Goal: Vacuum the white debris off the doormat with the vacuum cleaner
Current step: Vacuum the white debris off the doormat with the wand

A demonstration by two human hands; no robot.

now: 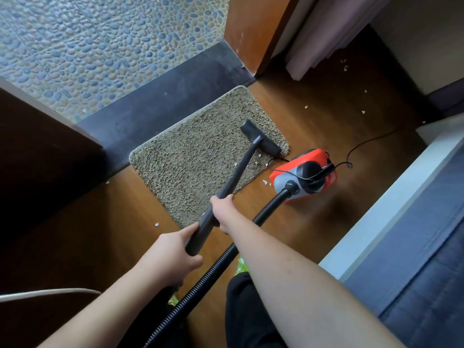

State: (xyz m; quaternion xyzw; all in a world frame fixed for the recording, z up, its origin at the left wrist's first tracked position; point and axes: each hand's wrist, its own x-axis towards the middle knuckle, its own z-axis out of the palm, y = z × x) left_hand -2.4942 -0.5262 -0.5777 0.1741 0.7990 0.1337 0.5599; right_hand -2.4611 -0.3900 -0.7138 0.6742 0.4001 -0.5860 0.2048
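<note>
The brown wooden floor (313, 222) carries the doormat (195, 156), red vacuum cleaner (305, 172), and scattered white bits (265, 182), perhaps paper.

A pebble-patterned floor (100, 46) lies beyond a dark threshold strip (160, 101); an orange-brown door edge (248, 31) stands beside a pale curtain (334, 28)

A shaggy, rough-pile doormat (200, 156) in mottled beige lies at centre on a smooth, brown wood-look floor (313, 222) with a soft sheen. The vacuum wand (233, 182) is matt black plastic, its hose (266, 209) ribbed; the canister (303, 172) at centre right is glossy orange and grey plastic. Pebble-textured tiles (100, 46) fill the upper left.
</note>
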